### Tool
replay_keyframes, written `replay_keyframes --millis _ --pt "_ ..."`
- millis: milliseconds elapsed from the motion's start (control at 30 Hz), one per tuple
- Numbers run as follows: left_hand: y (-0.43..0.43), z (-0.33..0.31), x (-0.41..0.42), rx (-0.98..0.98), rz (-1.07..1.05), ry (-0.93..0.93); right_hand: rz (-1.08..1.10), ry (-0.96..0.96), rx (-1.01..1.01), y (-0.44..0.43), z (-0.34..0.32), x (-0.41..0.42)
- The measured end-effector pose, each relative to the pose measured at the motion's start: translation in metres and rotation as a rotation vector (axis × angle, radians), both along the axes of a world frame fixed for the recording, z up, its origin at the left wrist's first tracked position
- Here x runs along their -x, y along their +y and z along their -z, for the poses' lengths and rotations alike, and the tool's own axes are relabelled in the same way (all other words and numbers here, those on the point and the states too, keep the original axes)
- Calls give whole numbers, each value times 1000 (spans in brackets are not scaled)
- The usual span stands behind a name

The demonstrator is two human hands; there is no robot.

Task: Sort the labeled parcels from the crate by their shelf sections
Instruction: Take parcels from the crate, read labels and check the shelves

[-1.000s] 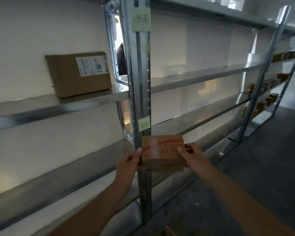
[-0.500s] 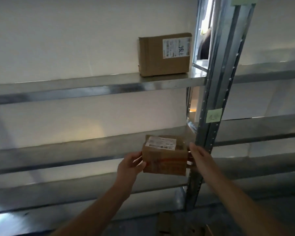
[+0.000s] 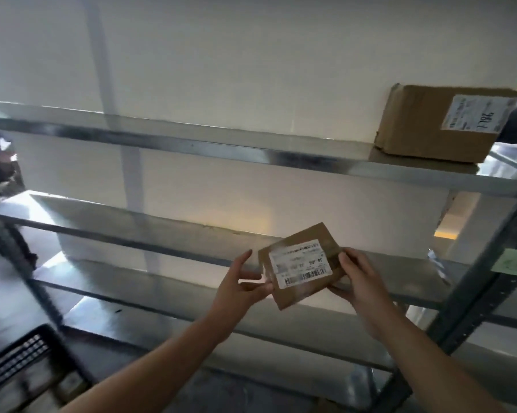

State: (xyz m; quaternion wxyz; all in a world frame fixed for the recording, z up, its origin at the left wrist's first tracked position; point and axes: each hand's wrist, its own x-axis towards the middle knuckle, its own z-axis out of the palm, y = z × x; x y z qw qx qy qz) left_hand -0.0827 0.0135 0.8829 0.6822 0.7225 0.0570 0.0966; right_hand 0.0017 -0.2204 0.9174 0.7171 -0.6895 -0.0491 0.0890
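I hold a small brown cardboard parcel (image 3: 300,265) in front of the metal shelving (image 3: 191,147), tilted so its white barcode label faces me. My left hand (image 3: 241,289) pinches its left edge between thumb and fingers. My right hand (image 3: 357,277) grips its right edge. A larger brown parcel (image 3: 430,126) with a white label stands on the upper shelf at the far right. The black slatted crate (image 3: 21,368) sits on the floor at the lower left, with several parcels dimly visible inside.
Several bare metal shelf levels run across the view against a white wall. A grey upright post (image 3: 486,290) with a green sticky note (image 3: 512,262) stands at the right. Another person's dark legs (image 3: 1,210) show at the far left.
My view has swung left, so the upright post and the large parcel now sit at the right. The small parcel has been tilted, bringing its label face toward me. The crate has come into view.
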Motion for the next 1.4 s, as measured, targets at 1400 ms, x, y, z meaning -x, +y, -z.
replay_keyframes --millis 1400 --pt "448 -1 182 161 -1152 6 -1128 86 152 648 15 80"
